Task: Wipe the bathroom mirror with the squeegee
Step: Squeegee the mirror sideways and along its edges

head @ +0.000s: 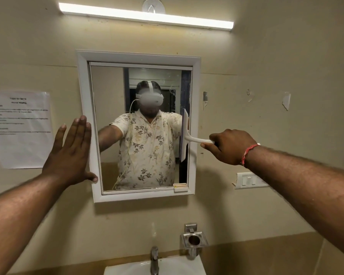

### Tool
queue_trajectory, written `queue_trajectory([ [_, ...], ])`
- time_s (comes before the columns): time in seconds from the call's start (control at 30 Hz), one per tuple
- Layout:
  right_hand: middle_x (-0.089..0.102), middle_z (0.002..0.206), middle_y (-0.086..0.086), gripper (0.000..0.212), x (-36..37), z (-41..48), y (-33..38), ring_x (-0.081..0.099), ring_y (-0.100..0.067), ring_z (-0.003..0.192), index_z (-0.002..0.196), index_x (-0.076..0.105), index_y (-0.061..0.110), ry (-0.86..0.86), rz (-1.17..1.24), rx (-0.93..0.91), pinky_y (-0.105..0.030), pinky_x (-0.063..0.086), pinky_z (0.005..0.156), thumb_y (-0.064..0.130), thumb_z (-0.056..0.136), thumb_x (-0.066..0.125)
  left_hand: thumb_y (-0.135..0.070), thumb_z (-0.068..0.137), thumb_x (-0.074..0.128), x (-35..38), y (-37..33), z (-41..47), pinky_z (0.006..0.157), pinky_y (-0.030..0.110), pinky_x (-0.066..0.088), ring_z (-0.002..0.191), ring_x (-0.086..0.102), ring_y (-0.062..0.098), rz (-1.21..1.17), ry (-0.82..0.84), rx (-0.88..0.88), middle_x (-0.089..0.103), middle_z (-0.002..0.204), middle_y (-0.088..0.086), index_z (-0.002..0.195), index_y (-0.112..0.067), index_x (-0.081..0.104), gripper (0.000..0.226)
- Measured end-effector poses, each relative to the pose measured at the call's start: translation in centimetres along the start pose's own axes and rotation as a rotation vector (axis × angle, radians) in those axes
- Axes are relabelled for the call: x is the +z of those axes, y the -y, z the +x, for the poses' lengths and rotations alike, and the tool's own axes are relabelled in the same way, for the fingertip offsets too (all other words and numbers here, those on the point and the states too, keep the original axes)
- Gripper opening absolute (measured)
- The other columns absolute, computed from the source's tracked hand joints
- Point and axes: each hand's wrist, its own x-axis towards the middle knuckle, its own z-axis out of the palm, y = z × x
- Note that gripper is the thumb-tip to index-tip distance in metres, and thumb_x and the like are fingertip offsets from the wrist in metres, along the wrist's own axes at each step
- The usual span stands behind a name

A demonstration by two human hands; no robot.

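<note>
A white-framed bathroom mirror (85, 86) hangs on the beige wall ahead. My right hand (229, 146) grips the handle of a white squeegee (184, 133). Its blade stands vertical against the glass at the mirror's right edge, about mid-height. My left hand (72, 151) lies flat and open, fingers together, against the mirror's left frame and the wall beside it. The glass reflects a person in a floral shirt wearing a white headset.
A printed paper sheet (21, 129) is taped to the wall at left. Below the mirror are a white sink (189, 267), a metal tap (154, 260) and a metal holder (194, 240). A switch plate (249, 180) sits at right, a tube light (147, 15) above.
</note>
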Motion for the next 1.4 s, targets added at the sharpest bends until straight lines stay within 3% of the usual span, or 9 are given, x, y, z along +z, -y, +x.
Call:
queue_trajectory([
  [0.4,0.060,0.068,0.006,0.054,-0.5,-1.3,-1.1,0.058,-0.013,0.061,0.081,0.055,0.032,0.005,-0.009,0.028,-0.033,0.052,0.060,0.073,0.107,0.032,-0.085,0.028,0.102,0.2,0.2,-0.1,0.141,0.069,0.009,0.178,-0.007,0.044,0.007,0.008,0.009,-0.014,0.189,0.025,0.178,0.006,-0.001,0.204],
  [0.53,0.060,0.063,0.007,0.056,-0.5,-1.7,-1.0,0.057,-0.013,0.058,0.077,0.052,0.032,-0.052,0.038,0.035,-0.029,0.037,0.053,0.075,0.104,0.030,-0.089,0.037,0.098,0.3,0.7,0.0,0.142,0.068,0.006,0.177,-0.014,0.042,0.010,0.027,0.003,-0.023,0.188,0.024,0.178,0.003,-0.012,0.201],
  [0.6,0.057,0.059,0.007,0.055,-0.3,-1.8,0.0,0.055,-0.014,0.054,0.074,0.048,0.034,-0.097,0.085,0.020,-0.029,0.038,0.051,0.077,0.102,0.029,-0.090,0.043,0.096,0.2,0.9,-0.1,0.143,0.066,0.002,0.176,-0.020,0.040,0.015,0.046,-0.007,-0.029,0.186,0.022,0.176,0.001,-0.020,0.198],
  [0.73,0.053,0.055,0.010,0.054,0.4,-1.4,4.6,0.051,-0.013,0.050,0.079,0.056,0.034,-0.125,0.119,-0.078,-0.030,0.042,0.051,0.076,0.101,0.030,-0.090,0.052,0.093,0.5,1.2,-0.4,0.143,0.062,-0.004,0.175,-0.026,0.038,0.025,0.050,-0.013,-0.034,0.185,0.020,0.175,-0.001,-0.026,0.193],
  [0.93,0.054,0.060,0.010,0.055,2.2,-0.2,14.0,0.053,-0.010,0.052,0.086,0.057,0.033,-0.068,0.182,-0.208,-0.036,0.056,0.056,0.077,0.103,0.028,-0.095,0.051,0.089,2.0,1.4,-1.7,0.143,0.064,0.002,0.176,-0.023,0.039,0.061,0.053,0.021,-0.029,0.186,0.022,0.175,0.002,-0.022,0.192],
  [1.23,0.065,0.067,0.004,0.060,5.7,1.7,24.3,0.063,-0.022,0.058,0.080,0.056,0.028,-0.205,0.237,-0.326,-0.034,0.047,0.054,0.075,0.104,0.027,-0.092,0.057,0.089,5.1,0.3,-4.7,0.143,0.065,0.004,0.176,-0.021,0.041,0.072,0.083,0.049,-0.029,0.186,0.023,0.176,0.002,-0.021,0.187],
  [1.4,0.064,0.065,0.004,0.052,6.7,2.5,26.5,0.061,-0.023,0.055,0.079,0.052,0.031,-0.229,0.258,-0.316,-0.037,0.054,0.055,0.072,0.106,0.035,-0.090,0.059,0.090,5.8,0.1,-4.8,0.143,0.065,0.003,0.176,-0.020,0.040,0.062,0.074,0.040,-0.028,0.186,0.023,0.175,0.001,-0.022,0.186],
])
